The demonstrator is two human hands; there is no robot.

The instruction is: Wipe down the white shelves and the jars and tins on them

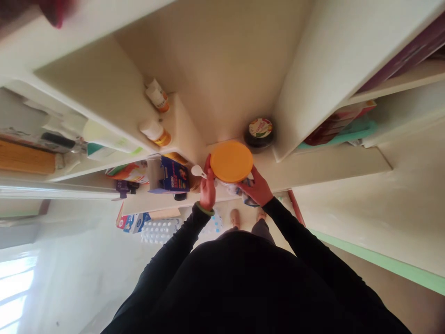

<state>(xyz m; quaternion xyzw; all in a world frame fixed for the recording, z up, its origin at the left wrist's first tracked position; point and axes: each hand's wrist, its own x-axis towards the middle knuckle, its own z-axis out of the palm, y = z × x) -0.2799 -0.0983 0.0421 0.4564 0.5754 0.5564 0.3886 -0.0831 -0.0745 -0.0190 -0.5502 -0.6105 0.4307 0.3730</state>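
Observation:
I look steeply down along a cream shelf unit. A container with a round orange lid (231,161) sits between both my hands at the front of a shelf (313,167). My left hand (207,185) grips its left side and also pinches a small white spoon (198,171). My right hand (257,188) wraps round the container's right side, under the lid. A dark jar with a colourful lid (259,131) stands just behind on the same shelf.
Left shelves hold two orange-capped white bottles (155,131), a blue box (174,175), a snack packet (128,171) and spaghetti (26,158). A milk carton (134,221) and water bottles (160,230) lie lower down. A partition (323,69) rises to the right. My feet (235,217) show below.

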